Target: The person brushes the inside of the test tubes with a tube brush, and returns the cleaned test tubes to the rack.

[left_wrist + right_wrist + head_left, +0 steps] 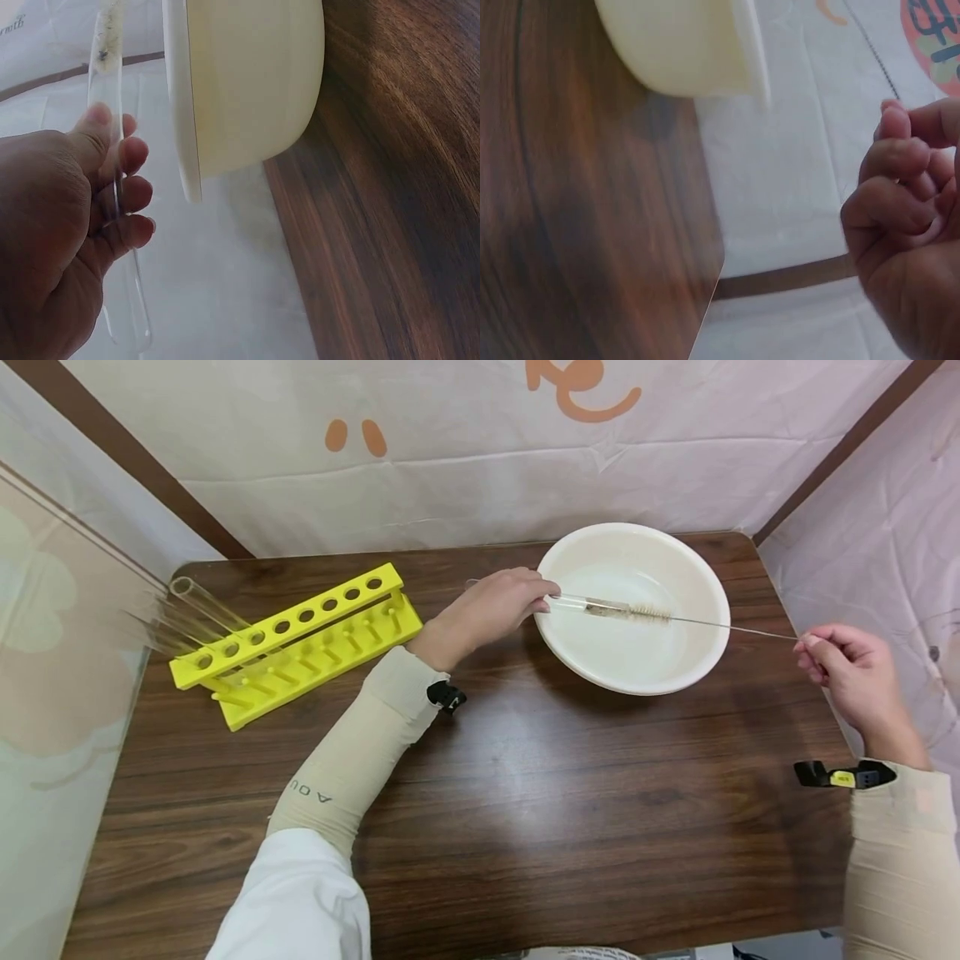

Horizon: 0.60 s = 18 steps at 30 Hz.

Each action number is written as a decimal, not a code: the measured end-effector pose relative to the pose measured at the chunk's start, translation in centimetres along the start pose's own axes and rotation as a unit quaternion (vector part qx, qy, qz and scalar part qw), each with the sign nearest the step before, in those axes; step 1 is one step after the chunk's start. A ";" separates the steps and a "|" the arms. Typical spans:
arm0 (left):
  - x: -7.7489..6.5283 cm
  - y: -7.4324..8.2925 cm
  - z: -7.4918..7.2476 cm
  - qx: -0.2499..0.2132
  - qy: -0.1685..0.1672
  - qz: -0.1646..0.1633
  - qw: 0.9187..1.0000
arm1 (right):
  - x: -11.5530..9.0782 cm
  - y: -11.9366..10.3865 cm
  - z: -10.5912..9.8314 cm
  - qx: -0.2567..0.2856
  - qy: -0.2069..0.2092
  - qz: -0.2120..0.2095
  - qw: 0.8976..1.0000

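Observation:
My left hand [504, 602] grips a clear glass test tube [120, 300] above the left rim of a white basin [633, 652]. The tube lies almost level, its mouth toward the right, its rounded end past my palm in the left wrist view. A test tube brush [651, 612] with pale bristles sits partly inside the mouth; some bristles show outside. Its thin twisted wire handle [738, 628] runs right over the basin's rim. Beyond that rim, my right hand [851, 672] pinches the wire's end between thumb and fingers, the other fingers curled.
A yellow test tube rack [300, 643] stands at the table's left, with clear glass tubes [202, 602] leaning in its left holes. Fabric walls close off the back and both sides of the dark wooden table [525, 827]. A white item [577, 953] shows at the front edge.

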<state>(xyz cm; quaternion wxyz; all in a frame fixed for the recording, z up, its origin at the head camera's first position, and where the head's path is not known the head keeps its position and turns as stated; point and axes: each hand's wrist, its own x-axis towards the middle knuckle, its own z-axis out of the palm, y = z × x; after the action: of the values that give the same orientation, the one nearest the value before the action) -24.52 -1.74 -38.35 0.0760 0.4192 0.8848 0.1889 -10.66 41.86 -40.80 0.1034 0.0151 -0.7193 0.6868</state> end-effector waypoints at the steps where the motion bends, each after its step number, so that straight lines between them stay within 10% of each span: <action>1: 0.0 -0.1 0.0 0.000 -0.002 -0.002 1.000 | 0.0 0.2 -0.1 -0.016 -0.003 -0.014 1.000; 9: 0.0 0.1 -0.2 -0.004 -0.019 0.001 1.000 | 0.0 2.1 -1.2 -0.170 0.059 -0.129 0.975; 18: -0.1 -0.1 -0.3 -0.003 -0.027 -0.010 1.000 | -0.1 2.8 -0.6 -0.455 0.145 -0.294 0.828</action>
<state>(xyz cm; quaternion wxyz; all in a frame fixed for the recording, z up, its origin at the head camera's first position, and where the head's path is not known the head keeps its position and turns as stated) -24.65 -1.94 -38.09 0.1032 0.4152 0.8860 0.1789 -10.95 42.64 -43.58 0.3990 0.0770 -0.8885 0.2129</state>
